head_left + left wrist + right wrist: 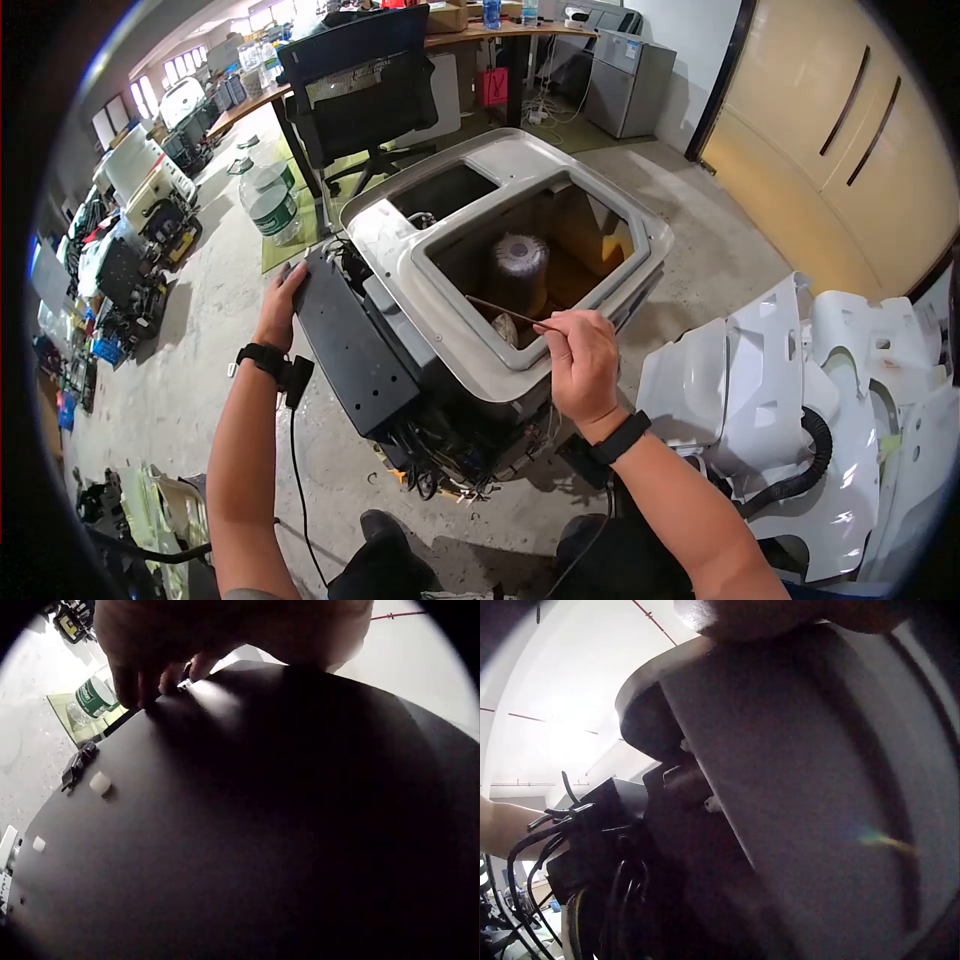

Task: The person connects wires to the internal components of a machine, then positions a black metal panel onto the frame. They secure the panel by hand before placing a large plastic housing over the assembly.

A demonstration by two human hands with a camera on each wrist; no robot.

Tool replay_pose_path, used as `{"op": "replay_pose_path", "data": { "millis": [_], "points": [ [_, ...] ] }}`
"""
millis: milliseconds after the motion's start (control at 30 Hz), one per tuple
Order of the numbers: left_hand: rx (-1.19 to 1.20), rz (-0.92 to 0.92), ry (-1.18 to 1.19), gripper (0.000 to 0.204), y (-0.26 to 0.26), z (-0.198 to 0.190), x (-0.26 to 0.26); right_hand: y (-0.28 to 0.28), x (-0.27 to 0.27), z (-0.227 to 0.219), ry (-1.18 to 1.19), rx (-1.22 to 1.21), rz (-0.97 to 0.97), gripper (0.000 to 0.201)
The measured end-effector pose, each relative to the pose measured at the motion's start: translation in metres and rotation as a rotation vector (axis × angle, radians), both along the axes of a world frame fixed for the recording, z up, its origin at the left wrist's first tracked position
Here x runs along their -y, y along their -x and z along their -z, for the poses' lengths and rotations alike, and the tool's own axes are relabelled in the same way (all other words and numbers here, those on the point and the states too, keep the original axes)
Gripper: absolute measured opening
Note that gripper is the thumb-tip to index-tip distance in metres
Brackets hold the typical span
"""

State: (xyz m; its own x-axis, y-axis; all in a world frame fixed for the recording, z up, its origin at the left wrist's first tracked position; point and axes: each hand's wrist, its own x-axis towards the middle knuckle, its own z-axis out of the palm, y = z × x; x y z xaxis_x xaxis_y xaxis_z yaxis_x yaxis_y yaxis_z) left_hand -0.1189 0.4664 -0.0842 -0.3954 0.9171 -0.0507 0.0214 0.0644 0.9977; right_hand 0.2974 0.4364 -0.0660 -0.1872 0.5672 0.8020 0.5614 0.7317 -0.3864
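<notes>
Here at the near end, two feet [385,535] stand on the rough concrete floor [345,455], below two forearms, each with one black wristband. Loose black cables [425,470] tangle under the near edge of the one machine [400,265]. At its left side there's one flat, matte black panel [350,335], dotted with small round holes. The left hand [278,308] rests at the panel's far-left corner, its grip relaxed, fingers laid against the edge. Over on the right, the right hand [583,362] has its grip pinched on one thin rod [500,308]. That rod slants across the near rim of the larger opening, its tip over the inside.

The machine's pale top is smooth with rounded corners and has two openings, the larger one with a raised grey rim [480,335]. Down inside sits one upright cylinder [521,262], translucent and ridged on top, against brown-stained walls; one pale lump [505,328] lies just beneath the rod. Off to the right, glossy white shells [770,380] with one ribbed black hose [818,445]. Farther back: two clear bottles [270,210], one black mesh chair [360,90], then the wooden bench [465,35], one boxy grey fridge [628,85] and two long dark handles [845,100] on cream doors [800,170].
</notes>
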Motion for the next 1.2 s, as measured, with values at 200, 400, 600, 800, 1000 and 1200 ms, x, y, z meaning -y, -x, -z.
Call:
{"op": "replay_pose_path", "data": {
  "millis": [200,400,600,800,1000,1200],
  "points": [
    [-0.039,0.043,-0.081,0.051,-0.007,-0.001,0.001,0.003,0.001,-0.001,0.003,-0.021,0.006,0.006],
    [-0.067,-0.012,-0.077,0.049,0.004,0.008,-0.002,-0.001,-0.003,-0.002,0.010,-0.005,-0.001,0.007],
    [-0.046,-0.051,-0.088,0.043,-0.003,0.007,0.011,0.000,-0.010,-0.002,0.037,-0.017,-0.029,0.009],
    [0.005,-0.105,-0.102,0.036,-0.006,0.008,0.023,0.002,-0.013,-0.005,0.030,-0.010,-0.073,0.013],
    [-0.008,-0.106,-0.077,0.035,-0.013,-0.005,0.030,0.001,-0.017,-0.003,0.017,-0.015,-0.085,0.012],
    [-0.058,-0.062,-0.116,0.036,0.002,0.010,0.025,0.003,-0.016,-0.006,0.041,-0.017,-0.069,0.012]
  ]
}}
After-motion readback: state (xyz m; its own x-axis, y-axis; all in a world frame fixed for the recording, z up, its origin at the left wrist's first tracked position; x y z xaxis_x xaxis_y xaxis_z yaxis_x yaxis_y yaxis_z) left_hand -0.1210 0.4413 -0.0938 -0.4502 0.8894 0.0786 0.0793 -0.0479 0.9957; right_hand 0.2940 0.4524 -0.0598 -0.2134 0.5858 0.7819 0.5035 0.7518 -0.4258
